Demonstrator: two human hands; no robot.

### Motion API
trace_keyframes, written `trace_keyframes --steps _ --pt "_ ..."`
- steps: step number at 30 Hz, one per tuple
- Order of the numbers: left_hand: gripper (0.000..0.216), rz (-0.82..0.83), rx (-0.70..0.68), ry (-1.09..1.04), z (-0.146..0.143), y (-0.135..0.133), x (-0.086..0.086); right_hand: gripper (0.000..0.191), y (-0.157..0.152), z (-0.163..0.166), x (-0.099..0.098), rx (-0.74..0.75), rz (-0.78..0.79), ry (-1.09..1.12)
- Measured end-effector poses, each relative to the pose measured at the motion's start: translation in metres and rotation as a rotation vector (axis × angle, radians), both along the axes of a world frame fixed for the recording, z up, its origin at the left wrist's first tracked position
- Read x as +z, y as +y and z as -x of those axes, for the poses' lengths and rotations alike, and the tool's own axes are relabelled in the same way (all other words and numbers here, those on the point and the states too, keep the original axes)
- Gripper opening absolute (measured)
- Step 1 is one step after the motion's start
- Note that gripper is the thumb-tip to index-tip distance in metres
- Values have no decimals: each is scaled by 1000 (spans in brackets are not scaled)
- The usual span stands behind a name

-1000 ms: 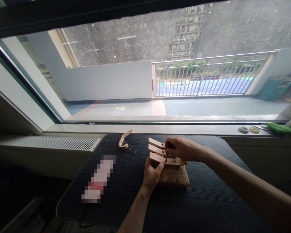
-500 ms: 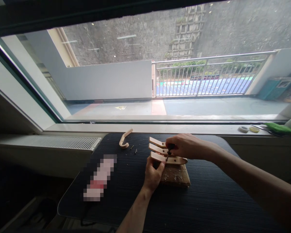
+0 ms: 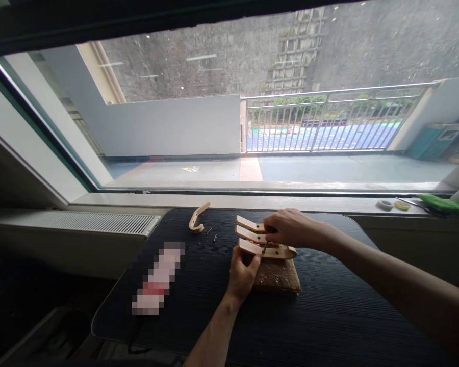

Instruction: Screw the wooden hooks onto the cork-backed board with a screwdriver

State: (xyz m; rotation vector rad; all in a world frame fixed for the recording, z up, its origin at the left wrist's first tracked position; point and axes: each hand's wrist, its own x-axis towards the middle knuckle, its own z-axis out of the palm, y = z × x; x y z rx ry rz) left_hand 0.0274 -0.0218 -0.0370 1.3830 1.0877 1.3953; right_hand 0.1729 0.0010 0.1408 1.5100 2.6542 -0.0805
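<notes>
The left hand [image 3: 241,274] pinches the left end of the nearest wooden hook [image 3: 286,253], which lies on a brown block [image 3: 278,278] on the bench [image 3: 191,311]. The right hand [image 3: 288,227] grips a screwdriver [image 3: 266,246], tip down at that hook. Two screws [image 3: 215,237] lie farther left.

To the left of the left hand [image 3: 241,278], on the dark table [image 3: 329,306], there lies a long pink and red object [image 3: 153,289]; it is pixelated, so its kind cannot be told. Farther to the left of this hand is a white radiator [image 3: 80,223]. Beyond both hands runs a pale windowsill [image 3: 329,204]. Well to the right of the right hand [image 3: 290,227], two tape rolls [image 3: 384,205] lie beside a green cloth [image 3: 445,205]. Outside, ahead of the hands, stands a metal railing [image 3: 320,122].
</notes>
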Motion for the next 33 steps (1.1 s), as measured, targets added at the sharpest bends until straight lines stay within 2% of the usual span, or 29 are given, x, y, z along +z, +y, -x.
trace_keyframes --steps 3,5,7,9,12,15,17,19,26,30,33 --pt "29 4 8 0 2 -3 2 21 -6 -10 12 -19 -18 56" --pt "28 3 19 14 4 -8 2 25 -18 -21 18 -92 -76 142" --pt "26 -5 31 25 5 -13 2 29 -35 -32 11 -177 -90 239" --pt "25 -17 43 19 5 -18 1 33 -56 -42 -14 -236 -119 334" --pt "26 -40 62 15 3 -21 -1 35 -88 -48 -74 -283 -198 492" --pt "23 -70 81 50 0 -21 -1 36 -110 -45 -126 -430 -273 437" --pt "23 -83 97 77 -1 -21 0 41 -119 -39 -142 -452 -267 359" --pt "22 -99 102 101 -1 -21 -1 44 -123 -31 -145 -414 -262 325" --pt "23 -114 103 136 -1 -20 -4 44 -116 -4 -134 -286 -283 344" --pt "21 -98 93 123 -1 -21 -2 43 -112 0 -133 -402 -318 303" --pt "22 -78 96 87 -2 -22 0 45 -110 3 -135 -337 -327 307"
